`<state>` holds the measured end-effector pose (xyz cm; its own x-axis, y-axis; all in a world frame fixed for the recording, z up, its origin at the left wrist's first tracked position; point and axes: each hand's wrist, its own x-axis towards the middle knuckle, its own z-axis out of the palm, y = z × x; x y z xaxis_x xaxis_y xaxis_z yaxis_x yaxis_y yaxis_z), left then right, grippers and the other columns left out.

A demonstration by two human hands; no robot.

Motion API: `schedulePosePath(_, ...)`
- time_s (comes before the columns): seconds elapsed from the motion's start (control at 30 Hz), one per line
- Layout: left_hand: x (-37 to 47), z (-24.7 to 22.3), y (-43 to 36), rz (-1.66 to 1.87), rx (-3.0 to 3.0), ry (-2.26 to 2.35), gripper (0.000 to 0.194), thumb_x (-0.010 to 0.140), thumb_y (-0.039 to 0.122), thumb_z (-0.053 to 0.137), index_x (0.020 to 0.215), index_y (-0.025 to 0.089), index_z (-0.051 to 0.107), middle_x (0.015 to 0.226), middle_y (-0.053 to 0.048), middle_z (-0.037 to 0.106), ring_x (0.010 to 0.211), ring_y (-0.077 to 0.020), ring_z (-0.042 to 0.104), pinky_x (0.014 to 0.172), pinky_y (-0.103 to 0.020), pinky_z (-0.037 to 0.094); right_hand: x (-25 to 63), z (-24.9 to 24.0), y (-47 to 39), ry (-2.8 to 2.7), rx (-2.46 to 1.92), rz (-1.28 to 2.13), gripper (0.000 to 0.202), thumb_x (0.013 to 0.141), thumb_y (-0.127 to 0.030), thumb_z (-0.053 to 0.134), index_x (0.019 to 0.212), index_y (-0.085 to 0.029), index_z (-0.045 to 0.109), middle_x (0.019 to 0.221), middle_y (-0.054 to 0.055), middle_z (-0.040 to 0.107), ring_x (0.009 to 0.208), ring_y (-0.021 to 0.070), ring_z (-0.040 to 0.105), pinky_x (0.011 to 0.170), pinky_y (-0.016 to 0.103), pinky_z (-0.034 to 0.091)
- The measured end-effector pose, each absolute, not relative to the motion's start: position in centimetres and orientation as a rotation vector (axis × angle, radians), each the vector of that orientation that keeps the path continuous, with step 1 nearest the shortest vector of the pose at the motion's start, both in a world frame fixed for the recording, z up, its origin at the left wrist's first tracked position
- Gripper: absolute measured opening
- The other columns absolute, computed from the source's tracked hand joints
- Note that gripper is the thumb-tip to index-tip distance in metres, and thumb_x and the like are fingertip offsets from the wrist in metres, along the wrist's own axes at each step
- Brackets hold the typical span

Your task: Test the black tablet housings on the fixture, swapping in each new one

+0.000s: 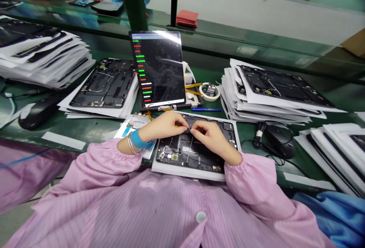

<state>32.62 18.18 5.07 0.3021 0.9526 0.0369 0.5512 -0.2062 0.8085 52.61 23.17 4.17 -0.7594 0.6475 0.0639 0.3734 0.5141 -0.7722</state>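
A black tablet housing with exposed inner parts lies on white foam sheeting in front of me. My left hand and my right hand meet over its upper middle, fingertips pinched close together. A small dark part shows between them, too small to name. A blue band and a silver bangle circle my left wrist. Just left of the housing, partly under my left forearm, lies a circuit board on a white sheet. Behind my hands stands a tablet screen showing green, red and white text lines.
Stacked housings between white sheets stand at left and right, beside another housing. A blue pen, a tape roll and two mice lie about. People in blue sleeves work beyond the shelf.
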Motion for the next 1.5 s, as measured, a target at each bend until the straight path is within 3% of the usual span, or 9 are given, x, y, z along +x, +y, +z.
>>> schedulePosePath(0.23,32.9,5.3,18.1,0.715,1.847,1.369,0.013,0.079,0.023,0.067,0.086,0.017,0.076,0.081,-0.002,0.073,0.074,-0.0151,0.065,0.069,-0.025,0.046,52.6,4.3,23.0,-2.389,-0.84,1.138,0.017,0.085,-0.023,0.053,0.07,-0.019,0.057,0.062,-0.003,0.055,0.058,0.0112,0.048,0.058,0.023,0.035)
schedulePosePath(0.8,33.5,4.7,18.2,0.879,1.843,1.363,0.005,0.068,0.015,0.066,0.065,0.013,0.069,0.063,0.0,0.064,0.058,-0.011,0.056,0.054,-0.02,0.039,52.6,3.8,23.4,-2.532,-0.793,1.038,0.025,0.09,-0.032,0.05,0.068,-0.021,0.055,0.061,-0.001,0.055,0.058,0.0149,0.049,0.056,0.026,0.036)
schedulePosePath(0.97,33.3,4.8,18.3,0.833,1.905,1.353,0.008,0.073,0.019,0.068,0.07,0.013,0.072,0.068,-0.002,0.067,0.063,-0.0125,0.059,0.059,-0.021,0.042,52.5,3.3,23.6,-2.602,-0.77,1.019,0.032,0.092,-0.036,0.046,0.064,-0.021,0.048,0.06,-0.001,0.052,0.057,0.0152,0.048,0.055,0.027,0.034)
schedulePosePath(1.17,33.1,5.1,18.1,0.817,1.929,1.441,0.014,0.079,0.02,0.065,0.085,0.015,0.076,0.084,-0.005,0.074,0.077,-0.0165,0.065,0.073,-0.024,0.046,52.7,3.1,23.7,-2.561,-0.806,1.008,0.025,0.09,-0.036,0.049,0.071,-0.021,0.052,0.066,-0.001,0.056,0.061,0.0157,0.051,0.058,0.027,0.037)
schedulePosePath(1.5,33.5,4.8,18.0,0.862,1.91,1.494,0.012,0.074,0.018,0.064,0.078,0.014,0.074,0.076,-0.004,0.072,0.069,-0.0157,0.064,0.064,-0.023,0.045,52.8,3.1,23.8,-2.554,-0.785,1.011,0.028,0.092,-0.038,0.048,0.07,-0.021,0.052,0.065,-0.001,0.057,0.061,0.0156,0.051,0.058,0.027,0.038)
